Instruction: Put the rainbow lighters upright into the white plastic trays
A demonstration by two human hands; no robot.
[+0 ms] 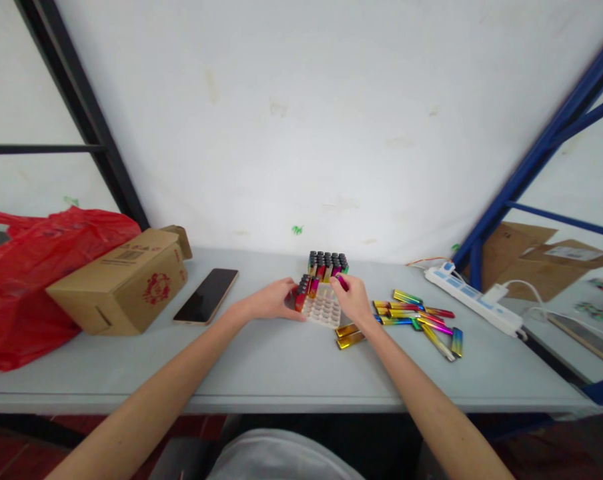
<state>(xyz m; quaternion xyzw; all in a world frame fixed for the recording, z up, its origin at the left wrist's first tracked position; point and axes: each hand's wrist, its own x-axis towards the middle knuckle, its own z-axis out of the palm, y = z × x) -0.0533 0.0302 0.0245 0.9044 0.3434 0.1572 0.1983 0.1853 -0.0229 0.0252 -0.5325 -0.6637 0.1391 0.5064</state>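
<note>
A white tray [322, 311] with rows of round holes sits near the table's middle. Upright lighters with black tops [327, 267] fill its far part, and a few red and orange lighters [302, 293] stand along its left side. My left hand [276, 299] curves round the tray's left edge, thumb at the near corner and fingers beside the red lighters. Over the tray's right side, my right hand [353, 297] pinches a magenta lighter [340, 283], partly hidden by the fingers. Shiny rainbow-coloured lighters [415, 312] lie in a loose pile to the right, some under my right wrist.
A dark phone [207, 296] lies left of my hands. Beyond it stand a cardboard box [119, 280] and a red plastic bag [36, 293]. A white power strip [474, 300] with cables lies at the right, beside a blue metal frame [546, 143]. The white wall [301, 133] rises behind the table.
</note>
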